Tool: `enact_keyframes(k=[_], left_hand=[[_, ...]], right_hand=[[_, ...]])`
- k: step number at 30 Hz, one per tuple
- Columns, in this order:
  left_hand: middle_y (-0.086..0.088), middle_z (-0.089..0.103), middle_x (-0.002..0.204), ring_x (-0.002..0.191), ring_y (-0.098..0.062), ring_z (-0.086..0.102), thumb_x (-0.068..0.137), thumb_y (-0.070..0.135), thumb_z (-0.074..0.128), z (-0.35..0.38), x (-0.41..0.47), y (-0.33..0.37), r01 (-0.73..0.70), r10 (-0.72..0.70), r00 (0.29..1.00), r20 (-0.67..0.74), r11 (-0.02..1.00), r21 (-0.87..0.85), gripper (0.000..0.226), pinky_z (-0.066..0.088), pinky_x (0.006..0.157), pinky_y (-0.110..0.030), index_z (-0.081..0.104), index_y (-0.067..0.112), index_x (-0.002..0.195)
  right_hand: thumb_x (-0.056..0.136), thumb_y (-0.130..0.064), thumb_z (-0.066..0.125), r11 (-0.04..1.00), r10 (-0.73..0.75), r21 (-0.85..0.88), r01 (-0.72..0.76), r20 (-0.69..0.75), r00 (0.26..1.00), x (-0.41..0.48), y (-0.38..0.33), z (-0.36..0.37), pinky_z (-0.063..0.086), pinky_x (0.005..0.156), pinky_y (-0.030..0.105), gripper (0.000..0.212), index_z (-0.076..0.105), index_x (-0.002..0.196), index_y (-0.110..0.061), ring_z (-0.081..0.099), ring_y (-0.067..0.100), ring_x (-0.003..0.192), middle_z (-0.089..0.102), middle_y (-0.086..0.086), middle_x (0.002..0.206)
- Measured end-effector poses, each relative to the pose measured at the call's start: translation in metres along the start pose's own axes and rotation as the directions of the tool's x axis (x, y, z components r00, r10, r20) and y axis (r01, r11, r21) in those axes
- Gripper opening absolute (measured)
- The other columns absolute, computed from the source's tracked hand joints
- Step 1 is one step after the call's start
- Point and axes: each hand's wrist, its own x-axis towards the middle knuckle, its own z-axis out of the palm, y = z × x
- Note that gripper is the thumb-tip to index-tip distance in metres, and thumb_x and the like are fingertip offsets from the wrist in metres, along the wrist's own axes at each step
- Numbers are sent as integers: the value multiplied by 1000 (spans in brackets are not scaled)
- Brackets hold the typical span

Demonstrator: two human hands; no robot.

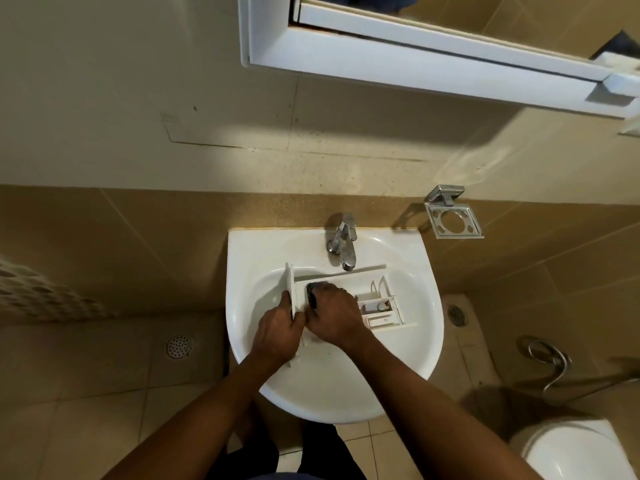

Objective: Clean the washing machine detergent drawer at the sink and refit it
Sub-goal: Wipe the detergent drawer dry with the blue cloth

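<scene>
Head view: at centre frame the detergent drawer [377,306] lies across the sink [249,258] basin, below the tap [343,244]. Your left hand [277,332] curls its fingers round the drawer's front panel. Your right hand [334,318] clasps a dark scrubber [311,294] inside the drawer.

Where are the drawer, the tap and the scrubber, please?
drawer [379,308]: head view, on its small right-end compartments.
tap [341,239]: head view, on its metal body.
scrubber [310,292]: head view, on its dark exposed end.
</scene>
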Motion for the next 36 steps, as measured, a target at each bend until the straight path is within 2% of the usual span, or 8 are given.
enact_keyframes(k=[8, 12, 15, 17, 19, 25, 30, 36], left_hand=[[-9, 73, 119, 101, -27, 70, 105, 30, 48, 5, 2, -2, 0, -1, 1000, 14, 1000, 30, 50, 57, 95, -45, 43, 14, 152], [-10, 74, 113, 97, -27, 70, 104, 28, 47, 6, 2, -2, -26, 25, 999, 31, 999, 41, 53, 57, 91, -45, 40, 13, 154], [-12, 73, 115, 99, -31, 69, 104, 27, 49, 4, 3, -6, -9, 8, 1000, 7, 1000, 20, 52, 56, 92, -45, 43, 10, 152], [-13, 73, 113, 98, -31, 69, 104, 25, 50, 2, 3, -8, -3, 3, 1000, -1, 1000, 12, 51, 55, 91, -44, 44, 11, 152], [-11, 73, 115, 98, -30, 69, 104, 25, 50, 1, 2, -8, -8, 8, 1000, 1, 1000, 2, 50, 55, 91, -43, 44, 13, 152], [-10, 74, 111, 95, -25, 71, 104, 28, 49, 6, 3, -3, 8, -9, 1000, 25, 1000, 27, 51, 57, 88, -39, 43, 10, 152], [-13, 73, 97, 87, -28, 70, 104, 28, 50, 9, 4, 1, 28, -29, 1000, 10, 997, 72, 49, 54, 81, -40, 45, 8, 148], [-15, 72, 94, 87, -31, 68, 105, 26, 49, 5, 3, -4, 29, -29, 1000, -6, 998, 64, 54, 54, 85, -41, 39, 12, 156]], right_hand=[[101, -26, 50, 988, 32, -151, -17, 97, 995, -6, 77, -35, 48, 98, 35, 33, 66, 129, -33, 62, 29, 119, 67, 2, 132], [96, -25, 67, 985, 88, -160, -64, 148, 985, -11, 104, -63, 42, 82, 22, 27, 72, 122, -29, 66, 25, 107, 72, 1, 120], [95, -22, 65, 981, 150, -113, -156, -54, 987, -11, 119, -81, 48, 76, 29, 20, 74, 112, -23, 68, 30, 95, 70, 7, 105], [98, -18, 58, 973, 198, -65, -221, -256, 946, -9, 124, -84, 49, 71, 35, 18, 72, 109, -16, 67, 36, 85, 67, 14, 97], [99, -18, 56, 961, 264, 11, -278, -342, 902, -6, 118, -78, 49, 71, 36, 21, 68, 115, -13, 65, 37, 84, 64, 17, 100], [101, -21, 52, 940, 342, 50, -338, -152, 927, 6, 67, -30, 52, 96, 43, 39, 55, 140, -16, 62, 39, 110, 50, 18, 131], [99, -32, 53, 980, 170, 125, -156, -106, 980, 3, 15, 0, 56, 88, 42, 37, 60, 133, -21, 65, 38, 100, 56, 17, 123], [91, -27, 64, 996, -92, -19, 91, -63, 994, 7, 23, -11, 55, 83, 39, 39, 67, 129, -22, 64, 38, 93, 58, 15, 113]])
